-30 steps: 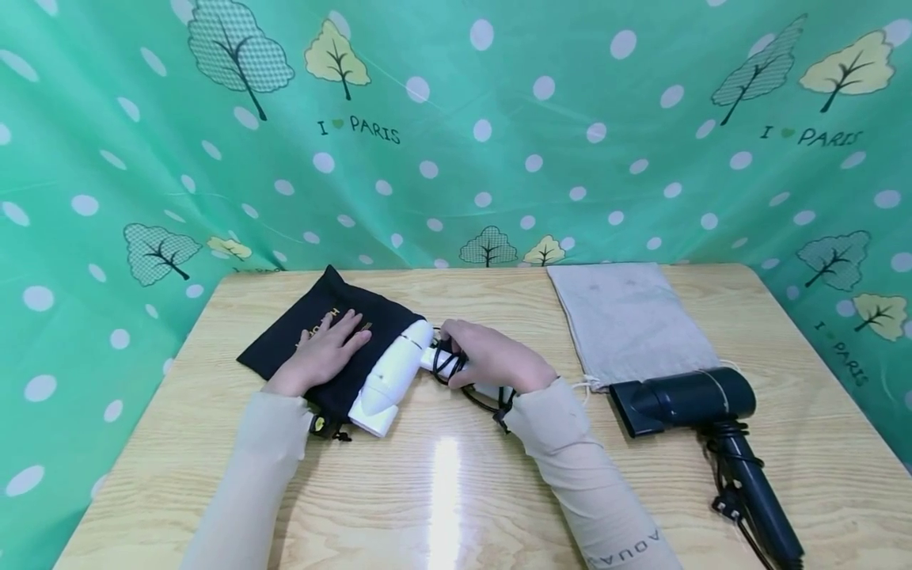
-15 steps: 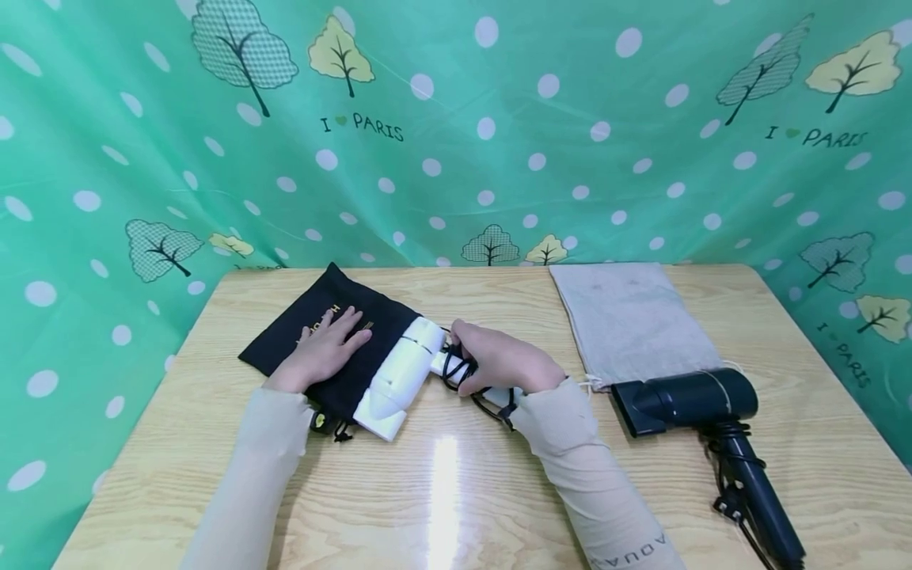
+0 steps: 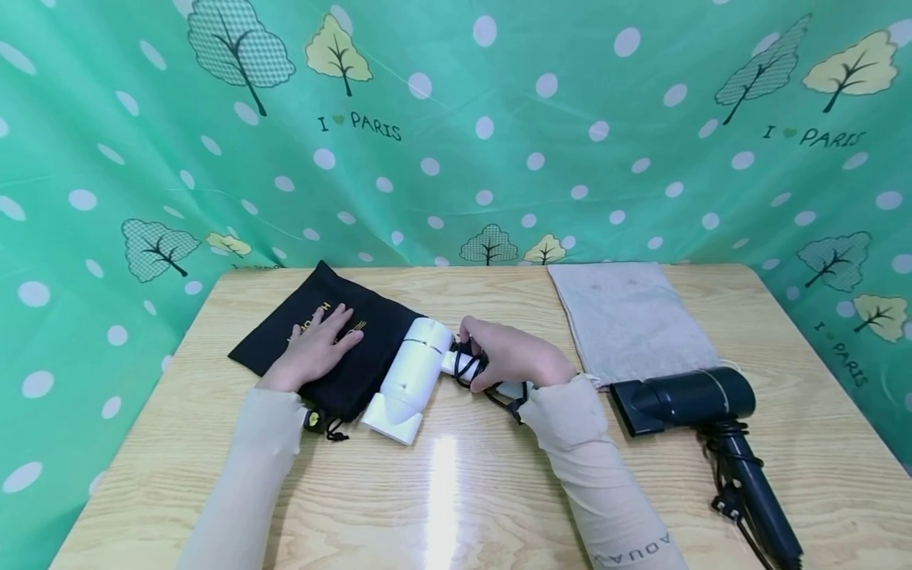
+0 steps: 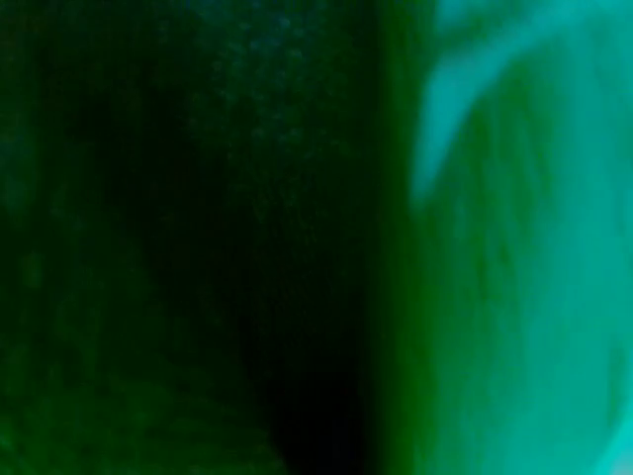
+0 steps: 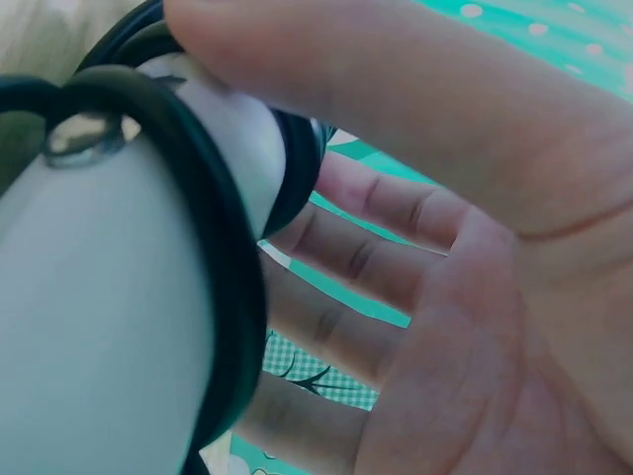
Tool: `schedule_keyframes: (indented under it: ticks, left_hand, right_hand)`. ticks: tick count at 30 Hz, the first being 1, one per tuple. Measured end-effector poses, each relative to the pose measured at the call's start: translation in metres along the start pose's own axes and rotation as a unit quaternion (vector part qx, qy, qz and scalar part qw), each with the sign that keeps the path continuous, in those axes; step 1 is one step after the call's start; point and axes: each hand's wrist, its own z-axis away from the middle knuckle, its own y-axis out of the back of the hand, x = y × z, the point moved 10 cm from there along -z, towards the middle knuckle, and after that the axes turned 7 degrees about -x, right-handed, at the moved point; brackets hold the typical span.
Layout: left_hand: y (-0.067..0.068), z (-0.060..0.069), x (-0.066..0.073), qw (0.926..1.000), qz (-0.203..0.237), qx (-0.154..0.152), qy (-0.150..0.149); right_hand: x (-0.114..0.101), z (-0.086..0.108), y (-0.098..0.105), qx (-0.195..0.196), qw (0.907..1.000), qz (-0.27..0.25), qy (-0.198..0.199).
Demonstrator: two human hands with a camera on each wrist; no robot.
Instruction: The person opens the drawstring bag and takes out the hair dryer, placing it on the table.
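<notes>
On the black drawstring bag (image 3: 381, 307) at the left of the table, my left hand (image 3: 313, 348) rests flat with its fingers spread. Beside the bag's right edge lies a white hair dryer (image 3: 413, 364), its nozzle toward me. My right hand (image 3: 516, 354) grips the dryer's handle, which has a black cord wound round it. The right wrist view shows my thumb over the white handle (image 5: 109, 327) and cord (image 5: 232, 297), with the other fingers on the far side. The left wrist view is too dark and blurred to show the hand.
At the right lies a dark hair dryer (image 3: 684, 400), its cord wrapped about the handle. Its barrel meets the lower edge of a grey drawstring bag (image 3: 634, 317). A green patterned cloth (image 3: 456, 142) hangs behind the wooden table (image 3: 370, 507).
The white hair dryer has slid to the right with my right hand, and more of its barrel shows outside the black bag. My left hand has stayed on the bag, shifting slightly left.
</notes>
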Motion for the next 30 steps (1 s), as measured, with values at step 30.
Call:
schedule_keyframes:
  ticks: [30]
  left_hand:
    - [0.003,0.0,-0.01,0.9999,-0.01,0.006,-0.005]
  right_hand:
    - [0.007,0.003,0.001,0.002,1.0,0.0,-0.008]
